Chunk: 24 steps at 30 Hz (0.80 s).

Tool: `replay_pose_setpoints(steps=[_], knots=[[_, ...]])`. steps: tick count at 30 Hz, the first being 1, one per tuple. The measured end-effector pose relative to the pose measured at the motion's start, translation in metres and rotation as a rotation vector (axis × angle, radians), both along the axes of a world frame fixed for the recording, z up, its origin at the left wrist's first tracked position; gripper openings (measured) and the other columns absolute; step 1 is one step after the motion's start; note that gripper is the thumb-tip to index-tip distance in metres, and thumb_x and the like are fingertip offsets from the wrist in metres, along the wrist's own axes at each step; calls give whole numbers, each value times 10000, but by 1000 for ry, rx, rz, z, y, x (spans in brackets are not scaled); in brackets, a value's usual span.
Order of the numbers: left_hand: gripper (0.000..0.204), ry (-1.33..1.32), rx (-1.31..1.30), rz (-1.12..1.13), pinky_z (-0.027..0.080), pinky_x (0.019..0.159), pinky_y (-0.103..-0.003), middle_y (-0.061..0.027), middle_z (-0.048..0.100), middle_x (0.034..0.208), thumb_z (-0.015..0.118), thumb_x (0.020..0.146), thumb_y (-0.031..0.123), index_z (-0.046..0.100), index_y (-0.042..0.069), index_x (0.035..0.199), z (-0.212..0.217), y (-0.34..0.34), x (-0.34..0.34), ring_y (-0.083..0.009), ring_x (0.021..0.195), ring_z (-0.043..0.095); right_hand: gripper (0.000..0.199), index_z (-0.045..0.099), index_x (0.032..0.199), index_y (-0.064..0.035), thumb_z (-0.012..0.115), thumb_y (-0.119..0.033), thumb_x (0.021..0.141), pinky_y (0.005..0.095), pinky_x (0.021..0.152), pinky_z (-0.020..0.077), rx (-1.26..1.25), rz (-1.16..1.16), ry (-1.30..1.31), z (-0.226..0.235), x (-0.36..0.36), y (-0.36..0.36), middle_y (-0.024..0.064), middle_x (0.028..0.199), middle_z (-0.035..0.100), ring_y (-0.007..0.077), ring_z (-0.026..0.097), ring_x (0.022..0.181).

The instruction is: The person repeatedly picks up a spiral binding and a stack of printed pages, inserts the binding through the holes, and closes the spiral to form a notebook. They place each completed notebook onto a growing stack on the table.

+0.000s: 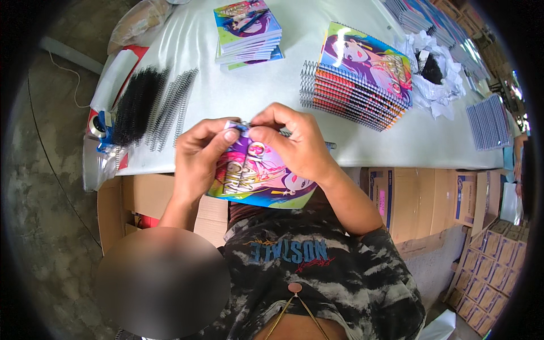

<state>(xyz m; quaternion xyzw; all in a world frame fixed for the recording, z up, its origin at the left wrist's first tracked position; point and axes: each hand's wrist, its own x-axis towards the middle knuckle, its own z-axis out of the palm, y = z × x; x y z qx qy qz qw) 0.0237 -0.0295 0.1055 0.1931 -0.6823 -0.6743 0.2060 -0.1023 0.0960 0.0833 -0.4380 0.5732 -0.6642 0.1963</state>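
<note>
A notebook [266, 175] with a colourful illustrated cover is held at the table's near edge, in front of my body. My left hand [198, 148] pinches the notebook's far-left corner between thumb and fingers. Close beside it, my right hand [294, 141] has its thumb and fingers closed at the same edge, around what looks like the end of a wire coil. A spiral coil [333, 145] pokes out past the right hand, along the notebook's far edge. My fingers hide most of the coil and the exact point they grip.
Loose black spiral coils [139, 105] lie at the left, near a blue tape dispenser [103, 131]. A notebook stack [249, 48] bears a dark tool [249, 22]. Spiral-bound notebooks [362, 73] stand at the right by crumpled white wrapping [450, 85]. Cardboard boxes [419, 198] are below the table.
</note>
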Motion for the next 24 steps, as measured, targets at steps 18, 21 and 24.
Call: replay_pose_setpoints(steps=[18, 21, 24], knots=[[111, -40, 44, -517, 411, 604, -193, 12, 531, 759, 599, 732, -39, 542, 26, 801, 3, -3, -75, -36, 663, 473, 214, 578, 805, -22, 730, 5, 657, 322, 595, 451, -53, -446, 229, -7, -4, 37, 106, 757, 582, 253, 581, 680], [191, 94, -334, -559, 427, 609, -203, -13, 579, 818, 665, 791, 89, 582, 8, 943, 23, 16, -87, -76, 702, 519, 216, 602, 826, -19, 736, 21, 662, 304, 642, 457, -180, -577, 373, 9, -30, 64, 88, 785, 605, 220, 593, 723], [217, 252, -666, -331, 428, 591, -217, -35, 594, 772, 646, 824, 161, 617, 7, 974, 49, 34, -112, -103, 685, 529, 290, 599, 993, 12, 709, -37, 729, 306, 849, 421, -377, -966, 423, 45, -63, 106, 98, 1000, 615, 178, 565, 942]])
